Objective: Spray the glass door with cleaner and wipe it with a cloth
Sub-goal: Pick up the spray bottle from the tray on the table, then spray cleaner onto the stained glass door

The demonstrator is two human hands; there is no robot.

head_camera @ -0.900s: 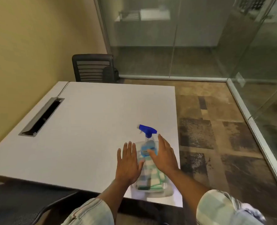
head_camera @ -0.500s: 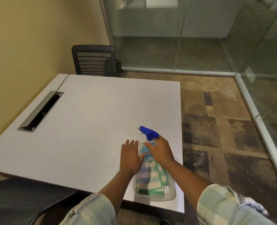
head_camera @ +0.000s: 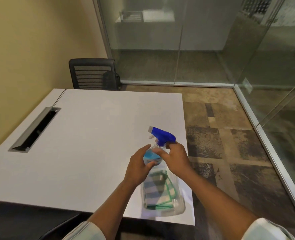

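We are only at the start: both our left hand (head_camera: 138,166) and right hand (head_camera: 175,157) wrap the spray bottle (head_camera: 154,153) above the clear tray (head_camera: 180,207), the cloth (head_camera: 158,189) lies folded inside, and the glass door (head_camera: 273,84) awaits spraying and wiping.

Matt white table (head_camera: 84,135), clear, seemingly plastic tray (head_camera: 180,207), woven cloth (head_camera: 158,191).

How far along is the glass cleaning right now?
Nothing looks finished yet. In hand: the left hand and right hand both wrap the clear spray bottle with the blue trigger head above the white table. Left to do: the striped green and white cloth lies in the clear plastic tray, and the glass door shows no spray.
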